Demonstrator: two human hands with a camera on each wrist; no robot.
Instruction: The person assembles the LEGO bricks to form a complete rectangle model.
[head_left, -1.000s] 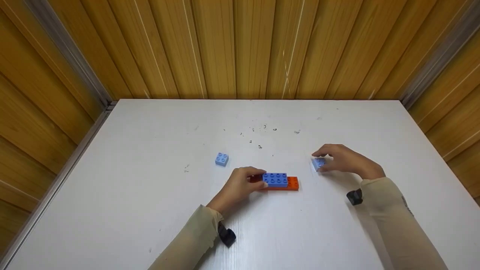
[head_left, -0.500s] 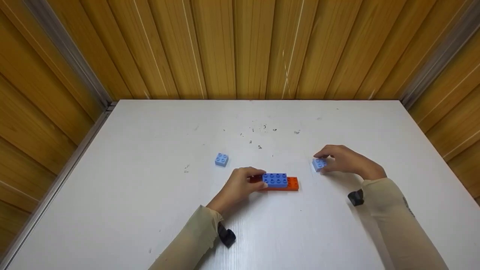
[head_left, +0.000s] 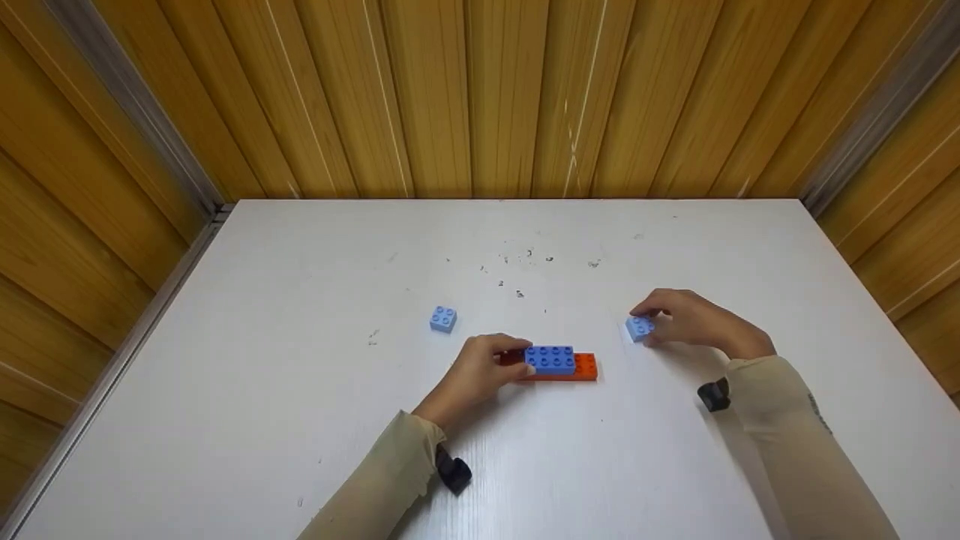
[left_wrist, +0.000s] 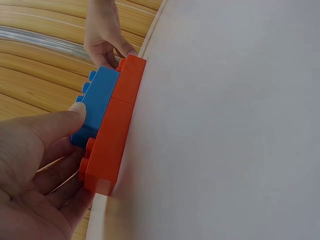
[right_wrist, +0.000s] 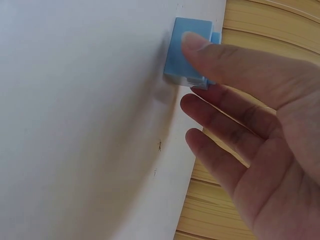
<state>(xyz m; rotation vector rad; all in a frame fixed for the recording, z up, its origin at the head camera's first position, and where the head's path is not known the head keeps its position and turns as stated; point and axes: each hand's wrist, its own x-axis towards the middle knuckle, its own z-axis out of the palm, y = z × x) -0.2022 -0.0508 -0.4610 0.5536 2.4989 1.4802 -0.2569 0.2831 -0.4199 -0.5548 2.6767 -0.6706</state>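
So we count five bricks altogether: two red, one darker blue and two light blue, all on one white surface [head_left: 240, 412], plus two bare hands.

The left hand [head_left: 480, 371] has the blue brick [head_left: 551, 360] gripped, thumb on its near side and a finger over the far side. We count eight studs on top of that one, two rows of four. It sits across two red bricks laid end to end: from the left wrist we can see the seam between the nearer red brick [left_wrist: 107, 145] and the farther red brick [left_wrist: 129, 82], with the blue bridging it and a few red studs poking out past each end.

Over to the right, well apart from that stack, the right hand [head_left: 697, 322] pinches one light blue brick [head_left: 638, 328] between thumb and finger, with the other fingers loosely bent. We can't tell if that brick sits flat on the surface.

The second light blue brick [head_left: 443, 319] lies by itself just beyond the left hand, near it but untouched, and we count four studs on it.

We've also got two pale sleeves, two black wrist devices, one at each cuff, and wood-look panels on three sides. A scatter of small dark marks dots the surface behind the bricks.
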